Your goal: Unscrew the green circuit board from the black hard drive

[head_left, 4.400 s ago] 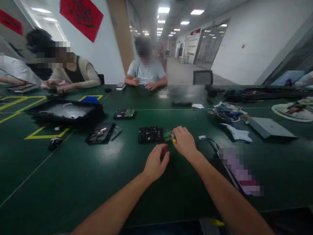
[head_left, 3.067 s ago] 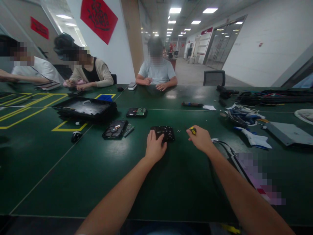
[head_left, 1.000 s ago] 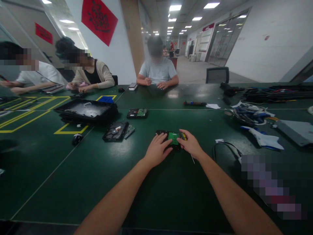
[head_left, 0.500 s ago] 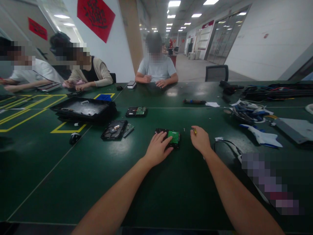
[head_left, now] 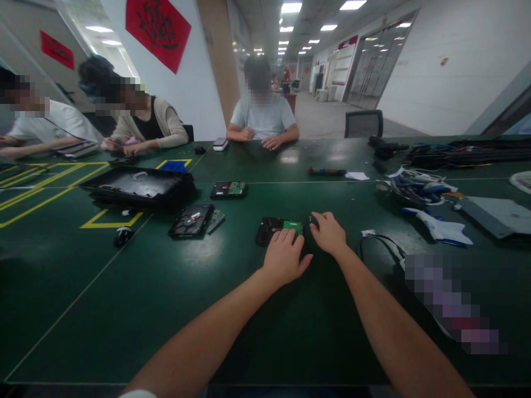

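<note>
Head view shows your left hand (head_left: 286,258) with fingers spread flat on the hard drive's (head_left: 274,229) near edge, right hand (head_left: 329,233) curled just beside it, contents hidden; press unevenly and the green circuit board (head_left: 292,225) could slide across the surface (head_left: 166,287).

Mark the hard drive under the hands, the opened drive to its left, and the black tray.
hard drive (head_left: 269,228), head view, on its black body left of the green board.
opened drive (head_left: 191,219), head view, on the platter area in the middle.
black tray (head_left: 136,185), head view, on its shiny inner floor.
</note>
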A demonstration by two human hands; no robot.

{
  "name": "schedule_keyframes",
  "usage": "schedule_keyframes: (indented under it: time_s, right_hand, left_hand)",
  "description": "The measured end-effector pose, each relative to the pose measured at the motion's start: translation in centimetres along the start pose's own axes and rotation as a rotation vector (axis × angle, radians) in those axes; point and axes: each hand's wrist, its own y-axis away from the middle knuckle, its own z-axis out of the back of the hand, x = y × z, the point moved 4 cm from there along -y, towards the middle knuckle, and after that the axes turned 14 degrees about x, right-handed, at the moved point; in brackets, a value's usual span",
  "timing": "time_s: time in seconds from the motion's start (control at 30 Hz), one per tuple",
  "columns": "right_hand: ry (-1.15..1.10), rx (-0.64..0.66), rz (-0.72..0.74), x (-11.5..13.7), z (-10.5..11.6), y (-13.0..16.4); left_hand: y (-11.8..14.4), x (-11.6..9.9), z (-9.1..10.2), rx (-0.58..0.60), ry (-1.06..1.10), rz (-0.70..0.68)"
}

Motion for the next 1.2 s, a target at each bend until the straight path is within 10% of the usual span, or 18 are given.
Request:
schedule_keyframes:
  time_s: [1.2]
  right_hand:
    - [-0.140, -0.037, 0.108, -1.6, 0.4, -1.8]
  left_hand:
    - [-1.3, 2.5, -1.7, -0.093, 0.210, -0.043]
